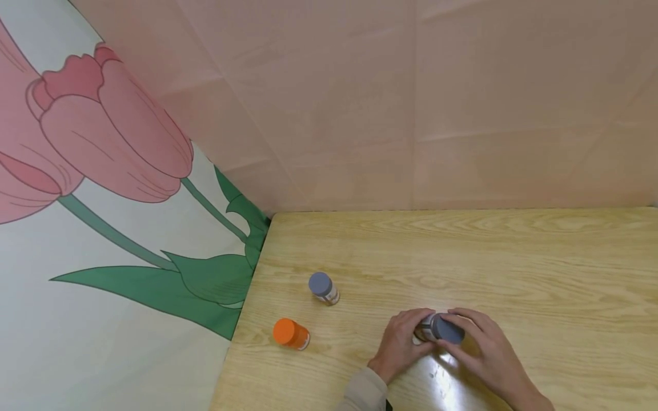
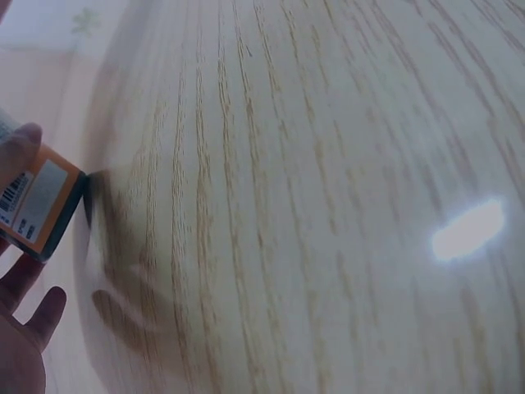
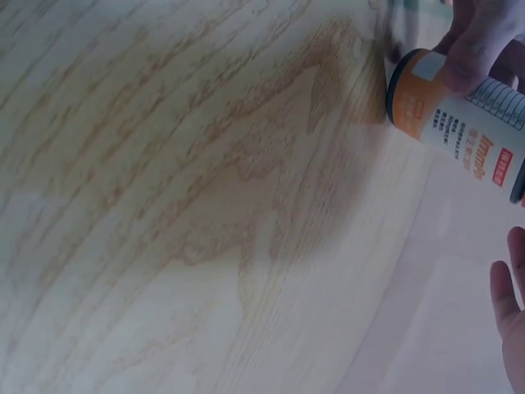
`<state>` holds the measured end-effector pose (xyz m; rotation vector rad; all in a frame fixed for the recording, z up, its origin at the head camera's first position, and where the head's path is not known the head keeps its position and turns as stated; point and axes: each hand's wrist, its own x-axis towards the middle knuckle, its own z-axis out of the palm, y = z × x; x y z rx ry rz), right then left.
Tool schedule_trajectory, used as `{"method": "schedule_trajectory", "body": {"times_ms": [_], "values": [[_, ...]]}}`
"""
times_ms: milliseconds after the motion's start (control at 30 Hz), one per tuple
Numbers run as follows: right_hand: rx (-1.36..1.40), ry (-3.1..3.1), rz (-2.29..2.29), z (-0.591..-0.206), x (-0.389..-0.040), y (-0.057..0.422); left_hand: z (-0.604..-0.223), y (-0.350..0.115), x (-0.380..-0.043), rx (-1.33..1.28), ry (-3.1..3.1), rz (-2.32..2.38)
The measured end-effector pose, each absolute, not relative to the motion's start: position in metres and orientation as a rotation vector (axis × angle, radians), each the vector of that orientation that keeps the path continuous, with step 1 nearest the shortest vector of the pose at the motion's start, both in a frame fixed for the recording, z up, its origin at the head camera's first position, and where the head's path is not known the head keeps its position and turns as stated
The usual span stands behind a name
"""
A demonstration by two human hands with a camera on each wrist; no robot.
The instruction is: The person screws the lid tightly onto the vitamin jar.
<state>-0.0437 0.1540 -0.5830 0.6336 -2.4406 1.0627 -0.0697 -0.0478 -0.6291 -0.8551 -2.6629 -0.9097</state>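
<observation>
Both hands are at a small bottle (image 1: 426,329) with a grey-blue cap (image 1: 450,330), tilted toward the right above the table. My left hand (image 1: 401,343) grips its body between thumb and fingers. Around the cap, the thumb and fingers of my right hand (image 1: 488,349) hold from the other side. In the right wrist view the bottle (image 3: 459,123) shows an orange and white printed label and a dark base rim. At the left edge of the left wrist view, the bottle (image 2: 45,197) shows a barcode; its cap end is out of frame there.
Another bottle with a grey-blue cap (image 1: 321,283) stands to the left on the wooden table (image 1: 514,257). Nearer the front left is an orange bottle (image 1: 292,334). A pink cloth wall (image 1: 360,114) rises behind the table, with a tulip-printed cloth (image 1: 128,319) along the left.
</observation>
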Motion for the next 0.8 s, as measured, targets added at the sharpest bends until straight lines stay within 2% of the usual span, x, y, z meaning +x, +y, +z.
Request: {"method": "schedule_trajectory", "body": {"times_ms": [300,800], "values": [[0.839,-2.251,1.023,-0.5853,-0.0498,0.1505,-0.6301,-0.0485,-0.0712,-0.860,-2.673,-0.989],[0.601,-2.411,1.044,-0.5870,-0.0457,0.1480,-0.6323,-0.0479,-0.0710,-0.874,-2.665,-0.909]]}}
